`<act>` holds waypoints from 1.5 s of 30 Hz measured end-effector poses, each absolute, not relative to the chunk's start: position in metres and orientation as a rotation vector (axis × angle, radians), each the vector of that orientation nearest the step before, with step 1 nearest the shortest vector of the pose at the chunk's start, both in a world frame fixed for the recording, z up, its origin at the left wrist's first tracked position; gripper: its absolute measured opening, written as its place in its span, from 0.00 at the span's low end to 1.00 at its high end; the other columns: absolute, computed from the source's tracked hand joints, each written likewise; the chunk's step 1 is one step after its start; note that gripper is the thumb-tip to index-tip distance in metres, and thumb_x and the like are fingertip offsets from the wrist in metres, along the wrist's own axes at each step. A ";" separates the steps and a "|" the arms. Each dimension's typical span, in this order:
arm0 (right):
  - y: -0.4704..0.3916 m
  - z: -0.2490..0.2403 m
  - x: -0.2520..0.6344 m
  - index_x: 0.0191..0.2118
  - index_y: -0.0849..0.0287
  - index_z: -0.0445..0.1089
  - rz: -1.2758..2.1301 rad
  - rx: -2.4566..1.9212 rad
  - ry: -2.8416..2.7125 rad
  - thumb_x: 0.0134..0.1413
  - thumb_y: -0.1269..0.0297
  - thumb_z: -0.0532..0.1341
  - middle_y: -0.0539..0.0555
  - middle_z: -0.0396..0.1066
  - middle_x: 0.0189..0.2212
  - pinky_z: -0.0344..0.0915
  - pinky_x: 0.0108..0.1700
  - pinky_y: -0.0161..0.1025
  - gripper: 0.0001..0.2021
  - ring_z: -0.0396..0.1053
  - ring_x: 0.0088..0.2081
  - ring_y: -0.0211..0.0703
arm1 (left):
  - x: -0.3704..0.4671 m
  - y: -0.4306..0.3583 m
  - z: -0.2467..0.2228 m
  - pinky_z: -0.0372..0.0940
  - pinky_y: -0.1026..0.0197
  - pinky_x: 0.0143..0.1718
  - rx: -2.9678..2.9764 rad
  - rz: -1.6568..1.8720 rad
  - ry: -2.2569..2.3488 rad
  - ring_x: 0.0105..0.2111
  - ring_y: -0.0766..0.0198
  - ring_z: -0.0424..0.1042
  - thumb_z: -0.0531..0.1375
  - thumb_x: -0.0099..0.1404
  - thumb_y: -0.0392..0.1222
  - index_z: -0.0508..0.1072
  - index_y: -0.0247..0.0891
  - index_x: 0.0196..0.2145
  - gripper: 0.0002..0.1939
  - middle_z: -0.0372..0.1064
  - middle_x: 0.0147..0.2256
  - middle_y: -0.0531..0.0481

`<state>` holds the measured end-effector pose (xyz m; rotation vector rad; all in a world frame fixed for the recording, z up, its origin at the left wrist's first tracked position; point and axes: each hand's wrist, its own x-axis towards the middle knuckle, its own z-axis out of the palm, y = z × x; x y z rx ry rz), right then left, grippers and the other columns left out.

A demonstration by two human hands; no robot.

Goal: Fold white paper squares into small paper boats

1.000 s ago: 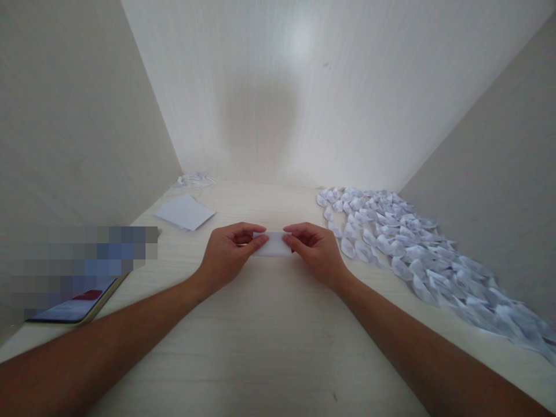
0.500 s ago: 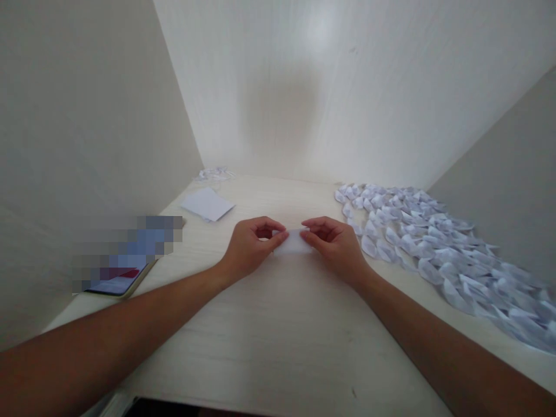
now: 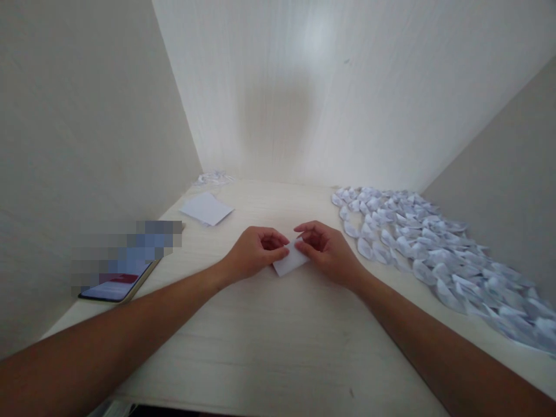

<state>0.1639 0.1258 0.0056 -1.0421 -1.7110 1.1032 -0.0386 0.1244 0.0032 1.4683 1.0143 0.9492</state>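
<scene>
Near the middle of the pale table, a small white piece of paper is held between both hands, tilted with one corner toward me. My left hand pinches its left side between thumb and fingers. On the right side, my right hand grips it, the thumb lying on top and the index finger raised a little behind. The fingers hide the far edge of the paper, so any fold there cannot be made out.
Many folded white paper pieces spread along the right side. White sheets lie at the back left, with thin paper strips behind them. A phone rests at the left edge. Walls enclose the table.
The paper has turned from lying level to slanting, and more of it shows below the fingers. Both hands have shifted slightly, and the right index finger has lifted.
</scene>
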 end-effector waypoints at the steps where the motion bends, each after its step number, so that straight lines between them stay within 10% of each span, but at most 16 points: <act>1: 0.125 0.006 0.164 0.44 0.56 0.72 1.098 -1.037 -1.741 0.53 0.62 0.67 0.50 0.75 0.29 0.66 0.31 0.37 0.13 0.70 0.29 0.40 | -0.039 0.125 0.004 0.68 0.62 0.30 1.495 0.915 1.013 0.26 0.63 0.75 0.70 0.51 0.43 0.80 0.36 0.31 0.10 0.78 0.27 0.48; 23: 0.125 0.003 0.157 0.36 0.60 0.76 1.456 -1.014 -1.094 0.35 0.55 0.79 0.51 0.79 0.30 0.75 0.41 0.40 0.22 0.76 0.31 0.39 | -0.025 0.111 -0.004 0.70 0.62 0.32 1.093 1.267 1.118 0.30 0.62 0.76 0.75 0.50 0.50 0.81 0.37 0.32 0.16 0.80 0.31 0.47; 39: 0.121 0.015 0.163 0.58 0.51 0.75 0.946 -1.041 -1.664 0.55 0.61 0.68 0.46 0.79 0.28 0.71 0.43 0.42 0.23 0.73 0.31 0.40 | -0.027 0.106 0.003 0.70 0.63 0.34 1.351 1.201 1.132 0.32 0.61 0.77 0.70 0.59 0.52 0.83 0.40 0.34 0.13 0.80 0.32 0.48; 45: 0.110 0.023 0.161 0.45 0.50 0.81 0.604 -1.036 -1.780 0.59 0.64 0.67 0.50 0.82 0.32 0.71 0.41 0.40 0.10 0.78 0.35 0.44 | -0.027 0.103 0.012 0.71 0.63 0.35 1.651 1.370 1.118 0.32 0.63 0.76 0.68 0.62 0.46 0.82 0.42 0.32 0.06 0.78 0.32 0.52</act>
